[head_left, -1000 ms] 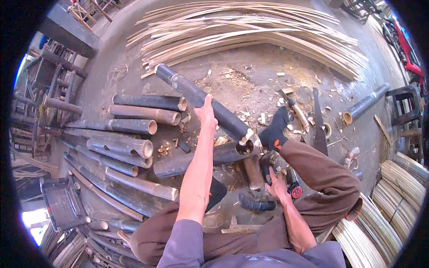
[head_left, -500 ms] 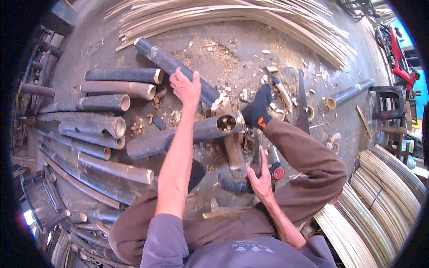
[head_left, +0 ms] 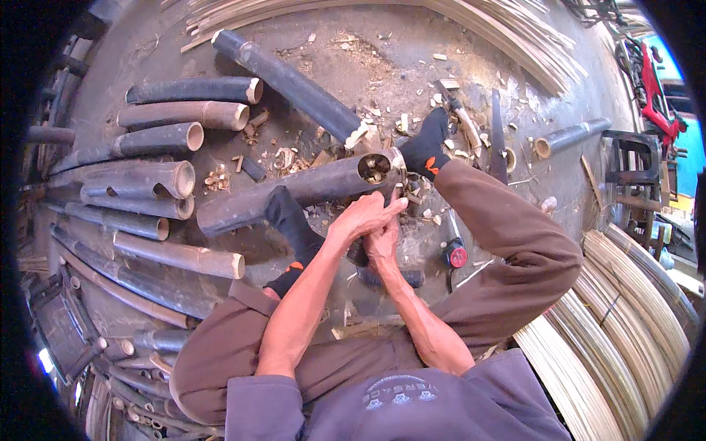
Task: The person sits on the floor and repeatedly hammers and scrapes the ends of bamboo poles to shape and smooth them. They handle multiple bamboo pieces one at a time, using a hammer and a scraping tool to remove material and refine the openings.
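My left hand (head_left: 365, 214) and my right hand (head_left: 382, 244) meet just on the near side of a dark bamboo tube (head_left: 283, 192). This tube lies crosswise, with a notched opening near its right end. The right hand is closed around a dark-handled tool (head_left: 357, 254); its working part is mostly hidden by the hands. Above it the left hand lies with bent fingers, one finger stretched rightward, and what it grips is hidden. A longer dark bamboo pole (head_left: 290, 82) slants beyond, its pale cut end near the notched tube. My socked feet (head_left: 425, 145) flank the notched tube.
Several cut bamboo lengths (head_left: 180, 254) lie at the left. Long split strips (head_left: 500, 33) are spread at the back, and bundled strips (head_left: 625, 331) lie at the right. A saw (head_left: 498, 136), a hatchet-like tool (head_left: 462, 117), a red-faced round object (head_left: 457, 256) and wood chips surround the work.
My left hand has let go of the slanting pole and come down to my right hand. The right hand, partly open before, has moved up and left and closed on the dark-handled tool.
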The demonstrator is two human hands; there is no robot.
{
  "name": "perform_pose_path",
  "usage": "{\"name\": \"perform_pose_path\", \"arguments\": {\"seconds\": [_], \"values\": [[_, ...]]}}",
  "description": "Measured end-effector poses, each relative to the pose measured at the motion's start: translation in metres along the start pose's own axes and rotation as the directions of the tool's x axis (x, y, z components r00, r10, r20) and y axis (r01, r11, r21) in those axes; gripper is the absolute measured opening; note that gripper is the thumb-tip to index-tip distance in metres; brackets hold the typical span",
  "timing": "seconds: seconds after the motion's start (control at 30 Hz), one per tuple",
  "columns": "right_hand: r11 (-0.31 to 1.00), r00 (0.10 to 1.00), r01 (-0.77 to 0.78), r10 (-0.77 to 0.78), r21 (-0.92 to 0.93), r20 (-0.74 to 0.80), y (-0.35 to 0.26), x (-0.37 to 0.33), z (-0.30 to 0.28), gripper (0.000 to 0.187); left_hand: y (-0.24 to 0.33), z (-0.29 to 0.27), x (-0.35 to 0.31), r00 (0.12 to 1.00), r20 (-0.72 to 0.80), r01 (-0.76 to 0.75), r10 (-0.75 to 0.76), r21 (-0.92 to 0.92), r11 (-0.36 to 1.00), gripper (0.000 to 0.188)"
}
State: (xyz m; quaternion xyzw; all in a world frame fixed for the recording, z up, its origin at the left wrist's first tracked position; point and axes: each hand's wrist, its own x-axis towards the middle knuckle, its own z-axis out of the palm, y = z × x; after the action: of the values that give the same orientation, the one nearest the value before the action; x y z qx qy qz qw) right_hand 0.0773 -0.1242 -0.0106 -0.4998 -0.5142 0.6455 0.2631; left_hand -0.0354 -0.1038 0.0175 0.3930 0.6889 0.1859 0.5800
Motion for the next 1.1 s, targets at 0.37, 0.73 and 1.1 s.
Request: {"name": "perform_pose_path", "arguments": {"seconds": [0.37,0.73,1.1], "values": [[0.943,0.980,-0.012,0.078,-0.332,0.185,-0.030,0.036,-0.053,0.069,0.004,0.036,0.029,0.962,-0.267,-0.152,0.063,-0.328,0.933,0.064],[0.698,0.844,0.103,0.316,-0.708,0.434,-0.107,0.096,-0.078,0.061,0.033,0.052,0.058,0.911,-0.358,-0.111,-0.206,-0.692,0.713,0.077],[0.213,0.469,0.513,0.741,-0.831,0.480,-0.160,0.205,-0.031,0.050,0.052,0.047,0.111,0.892,-0.309,-0.405,-0.330,-0.870,-0.282,0.058]]}}
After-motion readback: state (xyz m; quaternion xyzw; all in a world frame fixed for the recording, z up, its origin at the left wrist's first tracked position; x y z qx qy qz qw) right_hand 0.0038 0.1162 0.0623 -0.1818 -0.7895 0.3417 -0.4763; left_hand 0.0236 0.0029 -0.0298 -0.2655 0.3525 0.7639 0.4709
